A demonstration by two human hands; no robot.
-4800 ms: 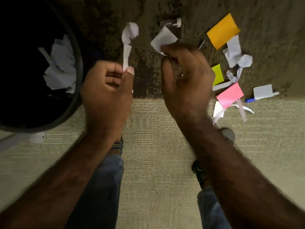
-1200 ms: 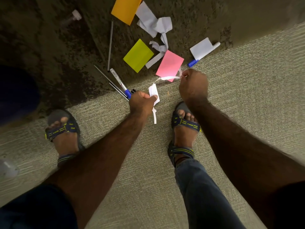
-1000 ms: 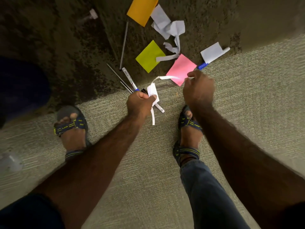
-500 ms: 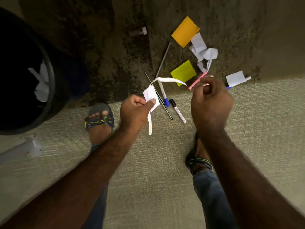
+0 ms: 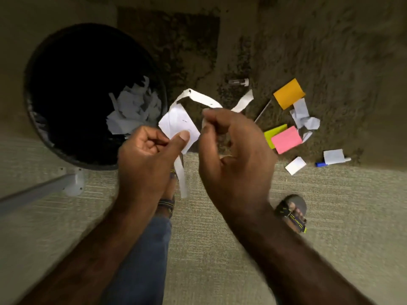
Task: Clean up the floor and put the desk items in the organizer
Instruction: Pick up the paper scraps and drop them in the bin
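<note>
Pinching a white scrap (image 5: 179, 126) under its thumb, the left hand (image 5: 149, 155) is closed; the right hand (image 5: 233, 150) is nipping a paper strip (image 5: 204, 101) beside the bin (image 5: 44, 137).

waste bin (image 5: 38, 69): black, white paper scraps inside
paper strip (image 5: 199, 100): white
sticky notes, right of frame: orange (image 5: 289, 94), yellow-green (image 5: 270, 134), pink (image 5: 286, 142)
crumpled paper (image 5: 305, 118): pale bluish white
marker (image 5: 321, 164): blue cap
carpet (image 5: 330, 216): beige, fine ribbed weave; upper part mottled dark brown
sandal (image 5: 290, 213): dark, yellow trim
jeans (image 5: 143, 256): blue
</note>
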